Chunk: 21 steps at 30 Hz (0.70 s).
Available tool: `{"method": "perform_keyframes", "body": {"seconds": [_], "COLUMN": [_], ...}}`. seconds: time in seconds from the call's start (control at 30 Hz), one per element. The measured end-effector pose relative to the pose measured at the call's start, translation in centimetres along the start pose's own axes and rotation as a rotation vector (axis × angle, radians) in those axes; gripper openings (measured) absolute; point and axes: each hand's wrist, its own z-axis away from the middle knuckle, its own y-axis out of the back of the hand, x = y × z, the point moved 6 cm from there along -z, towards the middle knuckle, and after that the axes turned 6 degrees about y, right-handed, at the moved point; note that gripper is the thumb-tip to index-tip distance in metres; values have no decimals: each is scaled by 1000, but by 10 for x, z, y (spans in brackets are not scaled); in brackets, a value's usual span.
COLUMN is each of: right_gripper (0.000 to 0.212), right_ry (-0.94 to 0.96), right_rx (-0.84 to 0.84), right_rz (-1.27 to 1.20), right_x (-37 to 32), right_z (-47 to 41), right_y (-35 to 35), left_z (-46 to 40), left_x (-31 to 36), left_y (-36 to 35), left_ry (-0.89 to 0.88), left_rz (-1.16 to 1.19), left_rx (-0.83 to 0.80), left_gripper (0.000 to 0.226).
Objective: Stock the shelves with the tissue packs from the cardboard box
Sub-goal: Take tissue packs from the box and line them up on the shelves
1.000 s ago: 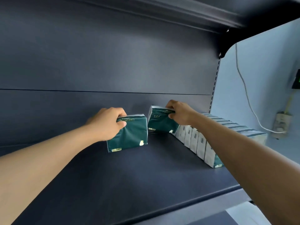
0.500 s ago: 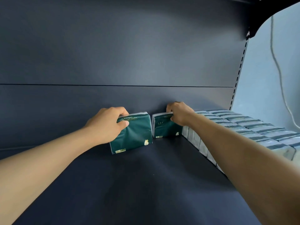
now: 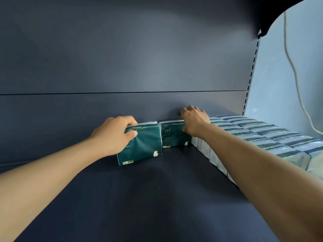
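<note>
The placing step was in hand. The left hand (image 3: 113, 135) pinched a dark green plastic tissue pack (image 3: 141, 145) upright on the dark shelf (image 3: 139, 198). The right hand (image 3: 194, 119) gripped a second green pack (image 3: 172, 135) at the back, beside the stocked row of packs (image 3: 253, 135). Next, I think, the left pack must slide in just beside it.

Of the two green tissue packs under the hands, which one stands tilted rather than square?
The left pack, gripped by the left hand, leans tilted. The right pack, under the right hand, stands square against the back wall.
</note>
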Motion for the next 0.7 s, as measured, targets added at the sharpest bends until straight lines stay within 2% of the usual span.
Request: {"method": "perform_keyframes", "body": {"seconds": [0.27,0.53,0.7], "right_gripper": [38,40,46], "right_ry": [-4,-10,-8], "right_rx": [82,46,27], "right_rz": [-195,-212,-228], "right_x": [43,75,82], "right_z": [22,45,50], "right_y": [65,54,43], "left_z": [-28,-51,-46], "left_x": [58,84,75], "left_y": [-30,-85,-100], "left_ry": [-69,-45,-24], "left_rz": [13,-63,-26], "left_rx": [83,198,192], "left_gripper": [12,25,53]}}
